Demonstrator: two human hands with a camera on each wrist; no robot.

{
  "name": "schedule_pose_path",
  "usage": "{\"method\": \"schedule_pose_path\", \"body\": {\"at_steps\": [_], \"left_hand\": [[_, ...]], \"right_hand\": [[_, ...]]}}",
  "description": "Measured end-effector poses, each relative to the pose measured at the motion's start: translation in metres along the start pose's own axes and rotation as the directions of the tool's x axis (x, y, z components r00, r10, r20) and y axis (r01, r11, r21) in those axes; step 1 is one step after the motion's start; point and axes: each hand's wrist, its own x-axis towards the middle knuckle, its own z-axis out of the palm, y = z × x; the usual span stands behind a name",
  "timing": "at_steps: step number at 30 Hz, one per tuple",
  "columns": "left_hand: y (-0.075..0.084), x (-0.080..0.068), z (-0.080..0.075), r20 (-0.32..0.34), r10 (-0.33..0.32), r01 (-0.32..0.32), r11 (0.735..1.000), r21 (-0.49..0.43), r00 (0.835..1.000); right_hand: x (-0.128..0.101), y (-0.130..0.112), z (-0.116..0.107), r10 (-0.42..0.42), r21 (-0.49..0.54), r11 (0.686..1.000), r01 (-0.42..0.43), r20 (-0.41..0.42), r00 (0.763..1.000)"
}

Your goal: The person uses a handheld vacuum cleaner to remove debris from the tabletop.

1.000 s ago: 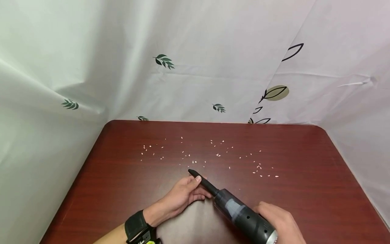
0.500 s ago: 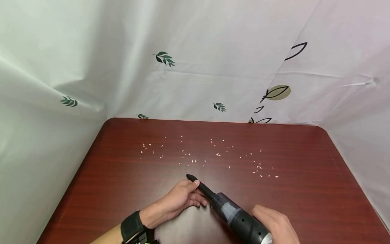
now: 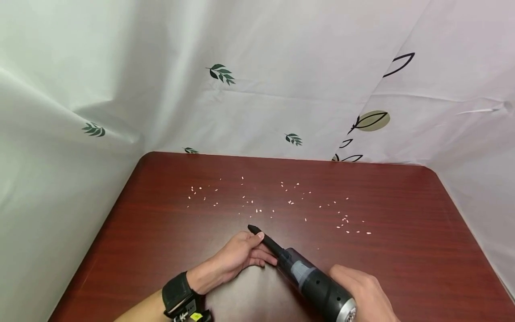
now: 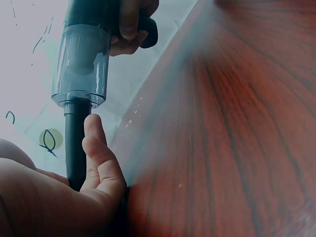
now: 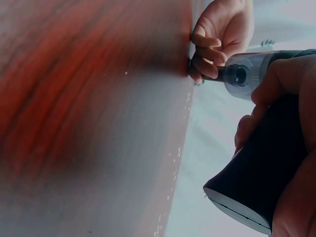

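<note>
Dark red wood-grain table (image 3: 402, 268), hemmed in on three sides by pale leaf-print curtain (image 3: 257, 103).

Nearest: right hand (image 3: 362, 293) at the near edge, fingers wrapped around the black body of a handheld vacuum (image 3: 318, 286); the right wrist view shows the grip closed firmly on the handle. The vacuum lies at a slant, clear dust cup toward the middle of the table.

Next out: left hand (image 3: 241, 255) curled around the vacuum's thin black nozzle (image 3: 267, 241), thumb along its top, other fingers folded beneath. The left wrist view shows the nozzle seated in the cup's mouth. Cannot tell whether it is fully pushed home.

Beyond the nozzle tip: scattered white grains (image 3: 289, 203), strewn in a loose band across the table's middle, near the tip but not touching it.

Progress, by judgement: the nozzle is being handled at the vacuum; the grains look untouched, so the cleaning itself remains.
</note>
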Motion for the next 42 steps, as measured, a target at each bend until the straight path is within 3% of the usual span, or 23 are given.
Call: {"method": "schedule_pose_path", "body": {"at_steps": [7, 18, 27, 42], "left_hand": [[0.004, 0.005, -0.003, -0.021, 0.025, -0.025, 0.999, 0.021, 0.999], [0.01, 0.009, -0.012, -0.058, 0.053, -0.052, 0.998, 0.026, 0.997], [0.014, 0.008, -0.021, -0.105, 0.067, -0.067, 0.998, 0.011, 0.992], [0.021, 0.007, -0.036, -0.17, 0.06, -0.064, 0.998, -0.019, 0.984]], "right_hand": [[0.008, 0.004, 0.0, -0.034, -0.03, 0.999, 0.034, -0.005, 0.999], [0.026, 0.012, 0.007, -0.171, -0.106, 0.981, 0.165, -0.057, 0.984], [0.045, 0.012, 0.01, -0.182, -0.106, 0.978, 0.179, -0.02, 0.983], [0.069, 0.017, 0.02, -0.231, -0.093, 0.97, 0.227, -0.034, 0.972]]}}
